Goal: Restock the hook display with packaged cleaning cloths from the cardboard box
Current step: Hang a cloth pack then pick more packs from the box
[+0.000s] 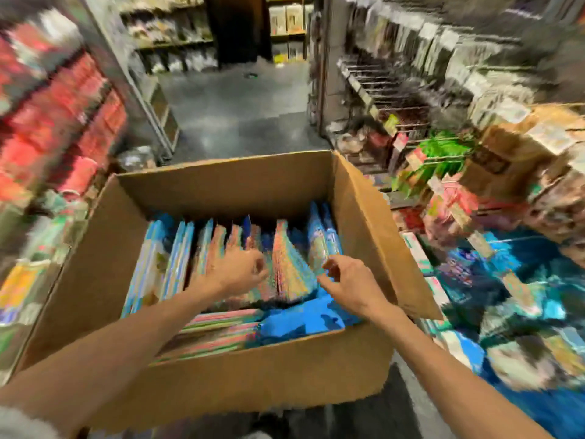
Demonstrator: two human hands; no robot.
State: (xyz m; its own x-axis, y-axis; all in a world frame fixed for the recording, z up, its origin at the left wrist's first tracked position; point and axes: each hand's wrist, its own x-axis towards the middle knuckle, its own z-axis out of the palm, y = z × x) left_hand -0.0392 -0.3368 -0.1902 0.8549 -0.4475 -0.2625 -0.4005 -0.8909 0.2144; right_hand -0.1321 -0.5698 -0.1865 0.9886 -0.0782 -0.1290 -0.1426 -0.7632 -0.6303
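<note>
"Well, where do we stand on the restock?"

"Early, I'd say. The packaged cleaning cloths (286,248), flat glossy packs in blue, pink and orange, stand on edge in rows inside the big brown cardboard box (221,182). More lie in a flat stack of packs (221,331) along its near wall. I see the box well filled, so I judge most of the stock is yet to be hung."

"And the hands?"

"Both are down in the box. The left hand (240,267) sits on the tops of the upright packs in the middle, fingers curled. The right hand (345,277) is just beside it, fingers bent toward a blue-edged pack. Motion smears the picture, so I cannot tell whether either hand has a pack pinched or is only parting them. Nothing is lifted clear of the box."

"The display?"

"The metal hook display (395,99) stands to the right of the box, well apart from both hands. Its upper wire hooks look bare; lower ones carry bright green packs (443,150) among others. From my seat the step in hand is picking a pack out. Carrying it across and threading it on a hook is all to come."

"Beyond that?"

"Shelves of red packets (63,122) on the left, and the grey aisle floor (237,99) ahead."
</note>
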